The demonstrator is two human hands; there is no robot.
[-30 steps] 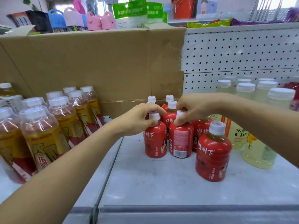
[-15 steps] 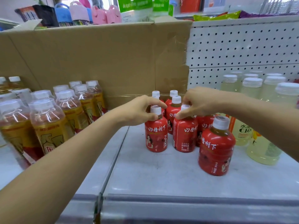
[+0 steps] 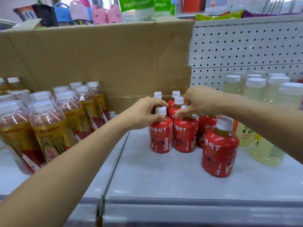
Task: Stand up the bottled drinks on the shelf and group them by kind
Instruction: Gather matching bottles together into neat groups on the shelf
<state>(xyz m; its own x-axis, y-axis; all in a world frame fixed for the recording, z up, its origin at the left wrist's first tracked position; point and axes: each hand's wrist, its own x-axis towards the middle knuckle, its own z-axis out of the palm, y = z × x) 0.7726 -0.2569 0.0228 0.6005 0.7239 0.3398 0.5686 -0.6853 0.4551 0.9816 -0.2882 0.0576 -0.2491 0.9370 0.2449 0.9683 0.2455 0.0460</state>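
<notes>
Several red-labelled juice bottles with white caps stand upright in a cluster mid-shelf. My left hand (image 3: 144, 112) grips the cap of the front-left red bottle (image 3: 161, 136). My right hand (image 3: 198, 102) pinches the cap of the red bottle beside it (image 3: 185, 135). Another red bottle (image 3: 219, 149) stands alone nearer the front, to the right. Yellow-and-red labelled tea bottles (image 3: 49, 128) stand grouped on the left. Pale yellow drink bottles (image 3: 265, 145) stand grouped on the right.
A brown cardboard box (image 3: 98, 59) forms the back wall behind the left and middle bottles. White pegboard (image 3: 246, 49) backs the right side. The grey shelf (image 3: 164, 177) has a seam left of the red bottles and a front lip.
Both hands stay on the two front red bottle caps. The left bottle has turned, its label now showing different print. The view has shifted slightly closer.
</notes>
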